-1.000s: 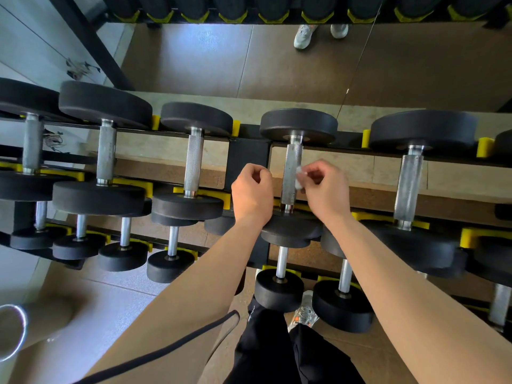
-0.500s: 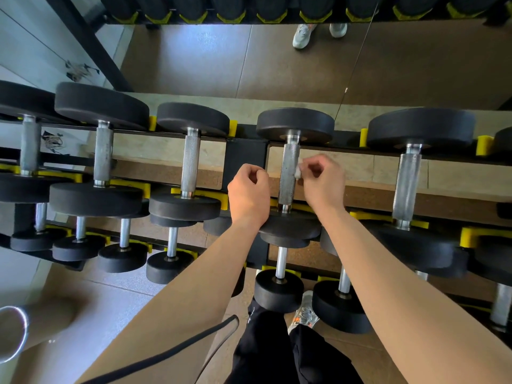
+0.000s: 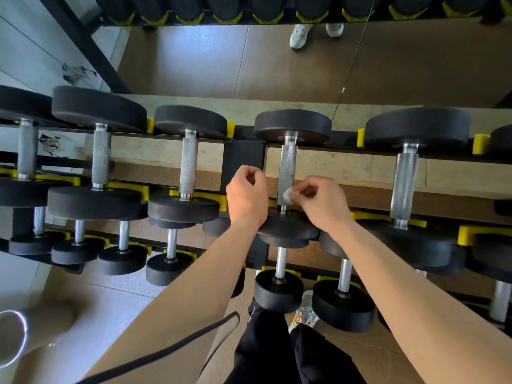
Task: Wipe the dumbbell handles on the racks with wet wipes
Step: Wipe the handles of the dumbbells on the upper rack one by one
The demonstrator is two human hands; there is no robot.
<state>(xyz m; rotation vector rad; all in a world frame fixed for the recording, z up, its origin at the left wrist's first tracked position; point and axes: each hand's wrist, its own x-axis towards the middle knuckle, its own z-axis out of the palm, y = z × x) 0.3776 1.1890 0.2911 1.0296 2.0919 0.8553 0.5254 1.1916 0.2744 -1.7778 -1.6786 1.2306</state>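
The dumbbell handle point(image 3: 287, 167), knurled steel, lies front to back on the top tier of the rack point(image 3: 241, 157), between its two black heads and just right of the rack's black upright plate. The right hand point(image 3: 325, 207) pinches a small wad of white wet wipe point(image 3: 289, 194) between thumb and fingertips and holds it against the near end of that handle, just above the collar at the near head point(image 3: 288, 230). The left hand point(image 3: 246, 196) hangs just left of the handle, over the upright plate and apart from the bar, its fingers curled into a fist with nothing showing in it. Neighbouring dumbbells point(image 3: 403, 184) sit on either side in yellow cradles point(image 3: 360, 137), and smaller dumbbells point(image 3: 278, 291) line the lower tier beneath the forearms.
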